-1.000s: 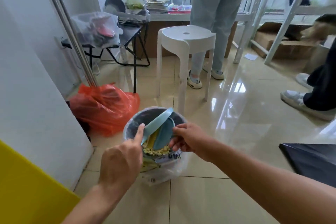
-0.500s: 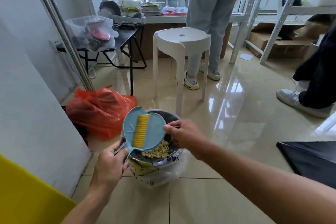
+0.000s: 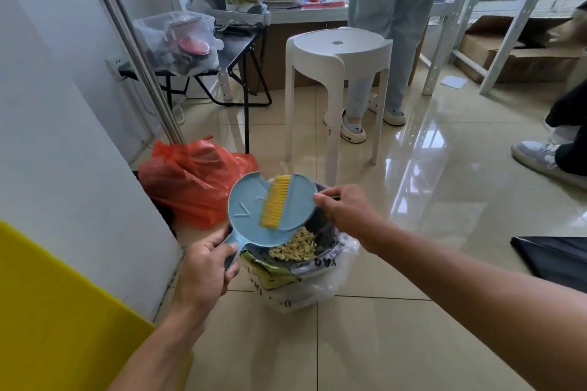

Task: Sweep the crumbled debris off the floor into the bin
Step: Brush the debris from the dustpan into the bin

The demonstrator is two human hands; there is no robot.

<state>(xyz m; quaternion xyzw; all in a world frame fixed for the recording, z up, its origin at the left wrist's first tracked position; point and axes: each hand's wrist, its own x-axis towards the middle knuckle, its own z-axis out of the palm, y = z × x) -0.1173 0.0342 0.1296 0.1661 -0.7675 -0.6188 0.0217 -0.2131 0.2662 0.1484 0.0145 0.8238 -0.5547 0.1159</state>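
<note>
A small bin lined with a clear plastic bag stands on the tiled floor, and pale yellow crumbled debris lies inside it. My left hand grips the handle of a light blue dustpan, held over the bin's left rim with its flat face turned towards me. A small brush with yellow bristles rests against the pan. My right hand pinches the brush's blue body at its right edge. No debris shows on the pan.
An orange plastic bag lies left of the bin against the white wall. A white stool stands behind the bin. One person's legs are behind the stool, and another person's shoe is at the right. A black sheet lies at the right edge.
The dustpan has come up out of the bin and turned to face me. My left hand moved from the pan's edge to its handle. The debris now lies in the bin.
</note>
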